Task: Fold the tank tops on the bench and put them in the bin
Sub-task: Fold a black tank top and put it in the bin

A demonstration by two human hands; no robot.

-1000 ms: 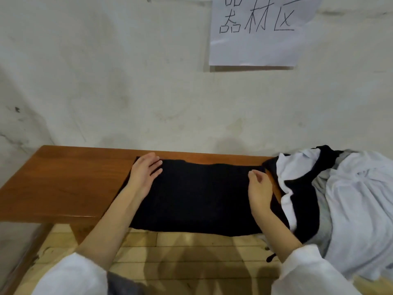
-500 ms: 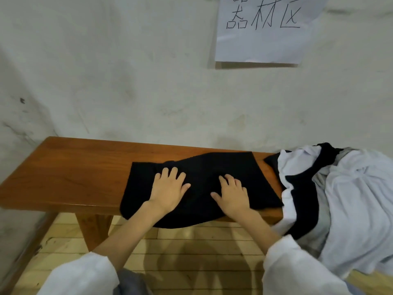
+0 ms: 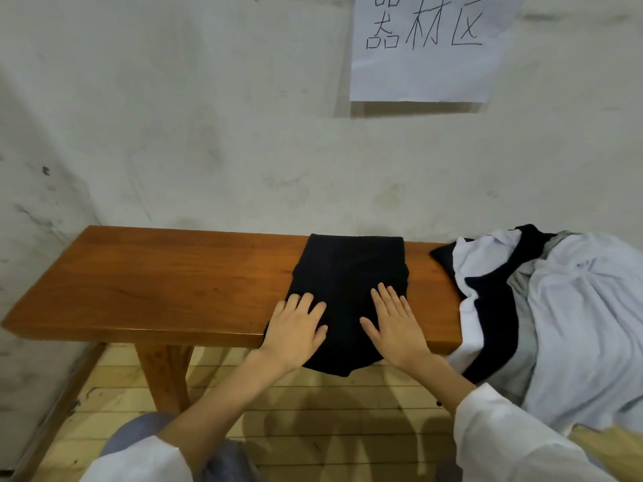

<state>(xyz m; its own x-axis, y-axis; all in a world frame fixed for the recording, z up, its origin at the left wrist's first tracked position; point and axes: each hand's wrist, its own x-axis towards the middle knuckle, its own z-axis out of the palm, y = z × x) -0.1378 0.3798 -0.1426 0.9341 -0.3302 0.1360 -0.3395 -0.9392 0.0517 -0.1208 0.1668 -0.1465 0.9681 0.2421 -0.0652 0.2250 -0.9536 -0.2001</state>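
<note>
Black tank top (image 3: pixel 351 273), folded, lies mid-bench (image 3: pixel 174 273), near edge drooping over the front. Left hand (image 3: pixel 295 328) & right hand (image 3: pixel 393 325) press flat on it, fingers spread, nothing pinched. Prob. light, soft, floppy: scoop under both sides w/ palms to keep the fold.

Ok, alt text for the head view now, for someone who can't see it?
The left hand and right hand press flat on a folded black tank top on a wooden bench; a pile of white, black and grey clothes lies at its right end.
</note>
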